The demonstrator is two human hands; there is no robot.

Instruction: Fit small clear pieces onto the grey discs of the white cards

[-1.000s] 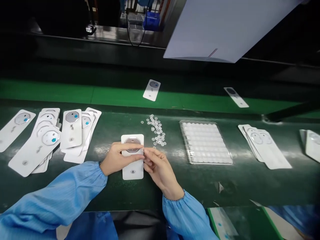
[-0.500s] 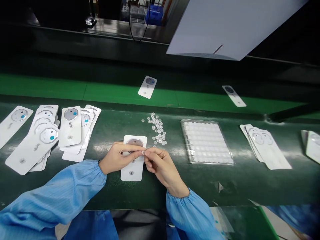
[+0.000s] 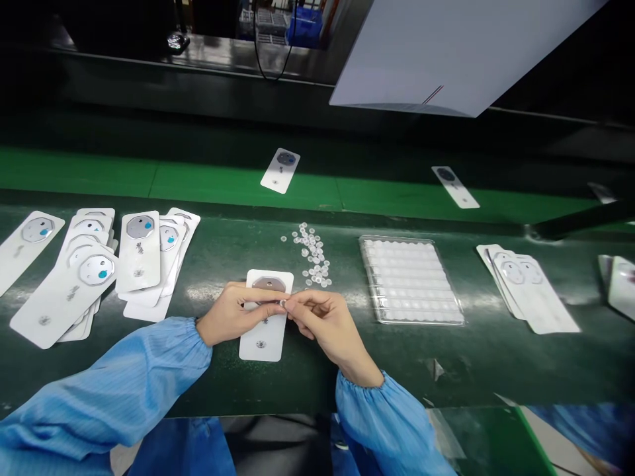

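A white card (image 3: 264,334) with a grey octagonal part near its top lies on the dark green bench in front of me. My left hand (image 3: 233,313) rests on the card, its fingers pressing the card's left side and middle. My right hand (image 3: 325,322) is closed in a pinch on a small clear round disc (image 3: 283,303), held at the card's right edge, fingertips of both hands meeting there. A loose scatter of the same small clear discs (image 3: 311,256) lies just beyond the card.
Piles of white cards (image 3: 99,264) lie at the left, more cards (image 3: 528,287) at the right. A clear blister tray (image 3: 411,279) sits right of the discs. Two single cards (image 3: 280,170) (image 3: 454,186) lie on the green belt behind. A white sheet (image 3: 446,46) hangs above.
My right hand brought its pinched disc slightly left to the card's right edge. The two cards on the green belt drifted to the left.
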